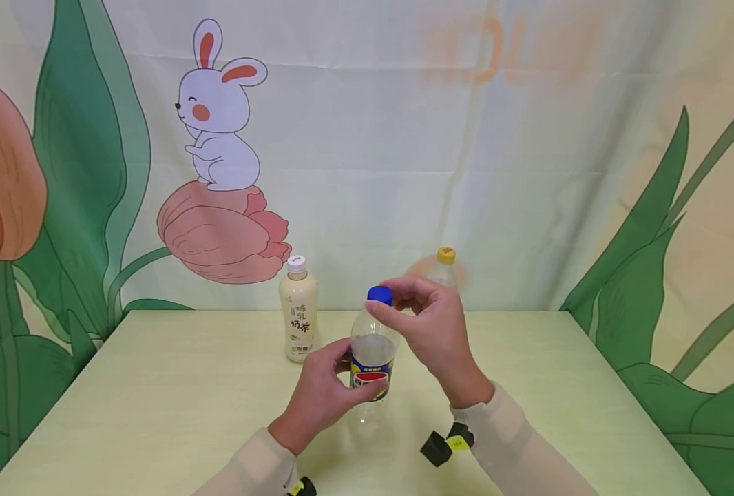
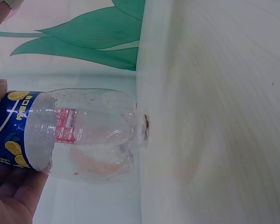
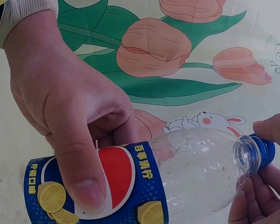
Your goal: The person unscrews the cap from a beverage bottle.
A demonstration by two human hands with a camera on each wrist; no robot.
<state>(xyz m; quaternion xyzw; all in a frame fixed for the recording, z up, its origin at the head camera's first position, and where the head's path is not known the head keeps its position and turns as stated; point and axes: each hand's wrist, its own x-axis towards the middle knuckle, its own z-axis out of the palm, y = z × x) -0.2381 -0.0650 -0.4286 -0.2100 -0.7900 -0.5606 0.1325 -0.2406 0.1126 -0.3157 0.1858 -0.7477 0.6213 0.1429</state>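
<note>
A clear plastic soda bottle (image 1: pixel 374 348) with a blue label stands roughly upright between my hands over the front middle of the table. My left hand (image 1: pixel 323 389) grips it around the label, thumb across the front, as the right wrist view also shows. On top, my right hand (image 1: pixel 432 324) pinches the blue cap (image 1: pixel 379 295) between thumb and fingers. The cap sits on the bottle neck (image 3: pixel 245 154). In the left wrist view the bottle's clear base (image 2: pixel 130 130) is close to the tabletop; whether it touches, I cannot tell.
A cream milk-tea bottle (image 1: pixel 299 313) with a white cap stands behind and left of my left hand. Behind my right hand is a yellow-capped clear bottle (image 1: pixel 445 265), mostly hidden. A printed curtain (image 1: pixel 367 172) hangs behind the pale table (image 1: pixel 187 413).
</note>
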